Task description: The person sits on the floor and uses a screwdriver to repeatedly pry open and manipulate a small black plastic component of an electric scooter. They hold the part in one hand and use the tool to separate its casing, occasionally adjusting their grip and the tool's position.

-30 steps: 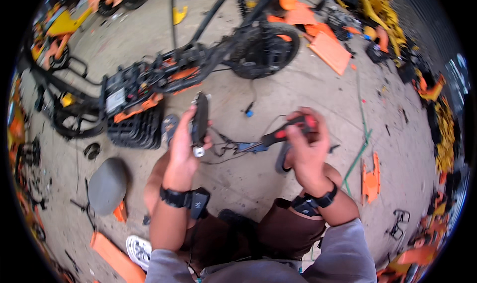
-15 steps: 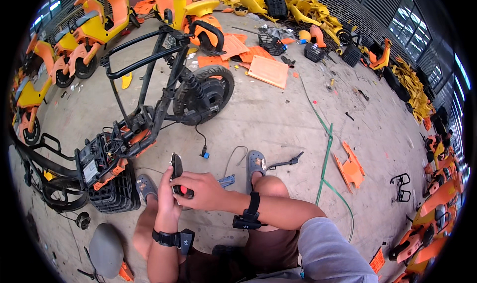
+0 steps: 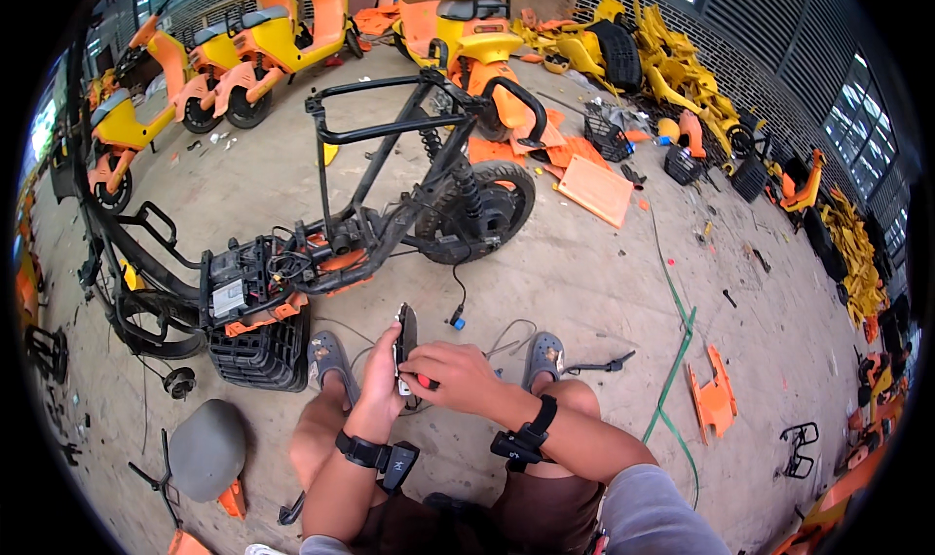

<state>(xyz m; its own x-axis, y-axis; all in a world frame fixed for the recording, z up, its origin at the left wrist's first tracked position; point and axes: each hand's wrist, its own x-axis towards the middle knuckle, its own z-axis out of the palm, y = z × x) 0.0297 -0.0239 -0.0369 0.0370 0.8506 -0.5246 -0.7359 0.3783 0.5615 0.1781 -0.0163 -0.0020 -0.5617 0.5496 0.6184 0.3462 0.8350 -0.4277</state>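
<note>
My left hand [image 3: 378,375] is closed around a slim black part [image 3: 407,329] with a pale metallic edge, held upright above the floor between my feet. Against its lower end my right hand [image 3: 456,375] is closed on a small tool with a red and black handle [image 3: 427,382], which looks like a screwdriver; its tip is hidden. Beyond my hands stands a stripped black scooter frame [image 3: 375,234] with its rear wheel [image 3: 492,214] on. Wiring and electrical parts [image 3: 263,273] sit low on that frame, over a black plastic crate [image 3: 258,355].
A grey scooter seat [image 3: 207,451] lies at my left. A cable with a blue connector [image 3: 457,319] hangs from the frame. Right of me are a green strap [image 3: 672,380] and an orange panel [image 3: 714,396]. Yellow-orange scooters [image 3: 263,49] and piled yellow panels [image 3: 672,58] stand farther back.
My view has swung left, so the frame and floor items sit farther right in the picture. The black part is still in my left hand, and my right hand stays beside its lower end.
</note>
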